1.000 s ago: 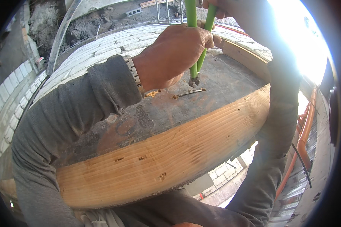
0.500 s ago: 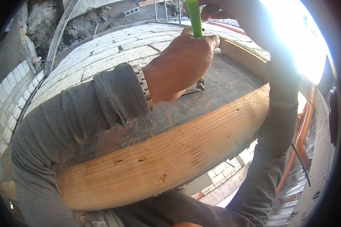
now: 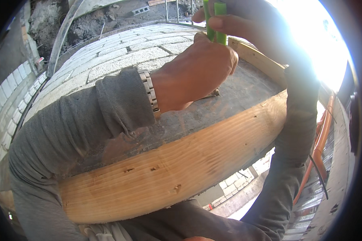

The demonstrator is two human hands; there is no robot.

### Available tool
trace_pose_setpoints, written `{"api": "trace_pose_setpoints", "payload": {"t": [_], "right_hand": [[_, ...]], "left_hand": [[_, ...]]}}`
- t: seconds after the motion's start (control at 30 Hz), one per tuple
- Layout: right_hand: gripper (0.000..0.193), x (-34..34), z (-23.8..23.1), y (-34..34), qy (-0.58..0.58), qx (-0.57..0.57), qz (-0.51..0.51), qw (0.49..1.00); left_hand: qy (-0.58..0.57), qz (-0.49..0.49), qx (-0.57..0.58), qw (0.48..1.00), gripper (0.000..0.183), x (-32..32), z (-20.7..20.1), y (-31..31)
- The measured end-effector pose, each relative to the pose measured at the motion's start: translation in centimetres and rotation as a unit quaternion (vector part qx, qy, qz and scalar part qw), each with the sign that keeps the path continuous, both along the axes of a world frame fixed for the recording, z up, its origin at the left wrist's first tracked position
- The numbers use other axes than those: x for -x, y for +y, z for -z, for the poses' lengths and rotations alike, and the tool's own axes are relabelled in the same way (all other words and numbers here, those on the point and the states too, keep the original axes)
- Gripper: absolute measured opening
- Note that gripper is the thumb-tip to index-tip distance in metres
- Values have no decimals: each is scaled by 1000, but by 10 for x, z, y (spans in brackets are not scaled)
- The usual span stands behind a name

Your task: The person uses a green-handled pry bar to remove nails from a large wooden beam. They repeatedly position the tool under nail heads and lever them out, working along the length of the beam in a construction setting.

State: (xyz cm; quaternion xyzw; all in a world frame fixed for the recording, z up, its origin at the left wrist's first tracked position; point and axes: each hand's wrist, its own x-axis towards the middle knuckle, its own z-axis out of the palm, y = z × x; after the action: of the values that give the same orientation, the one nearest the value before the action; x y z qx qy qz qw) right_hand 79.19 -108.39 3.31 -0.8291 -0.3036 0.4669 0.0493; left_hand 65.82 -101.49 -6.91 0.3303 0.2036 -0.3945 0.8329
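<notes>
A tool with two bright green bars like handles [image 3: 220, 36] stands upright over a dark sheet panel [image 3: 245, 80]. My left hand [image 3: 199, 66], wearing a metal-banded watch [image 3: 149, 91], is closed around the lower part of the green bars. Higher up, my right hand [image 3: 237, 26] grips the green bars, its thumb against the right one. A small grey-brown piece [image 3: 216, 92] shows on the panel just below my left fist. What kind of tool this is cannot be made out, as my hands hide much of it.
A pale wooden beam [image 3: 173, 168] edges the panel on the near side; another wooden strip [image 3: 261, 58] borders its far right. White block masonry [image 3: 120, 54] curves beyond. Orange pipes [image 3: 319, 144] run at the right, and strong sun glare fills the upper right.
Two green bars now show above my left fist where one showed before. My right hand has shifted lower, its thumb now on the bars. The green end below my fist is no longer visible.
</notes>
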Motion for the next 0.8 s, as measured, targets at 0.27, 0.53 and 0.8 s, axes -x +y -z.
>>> {"api": "trace_pose_setpoints", "payload": {"t": [0.27, 0.53, 0.8], "right_hand": [[25, -8, 5, -4, 30, 22, 87, 996], [25, 7, 4, -3, -17, -8, 67, 998], [28, -18, 20, -19, 84, -13, 57, 995]], "left_hand": [[-202, 27, -38, 978, 38, 2, 31, 5], [-251, 39, -89, 963, 43, 4, 43, 4], [-160, 58, -65, 983, 44, -1, 37, 6]]}}
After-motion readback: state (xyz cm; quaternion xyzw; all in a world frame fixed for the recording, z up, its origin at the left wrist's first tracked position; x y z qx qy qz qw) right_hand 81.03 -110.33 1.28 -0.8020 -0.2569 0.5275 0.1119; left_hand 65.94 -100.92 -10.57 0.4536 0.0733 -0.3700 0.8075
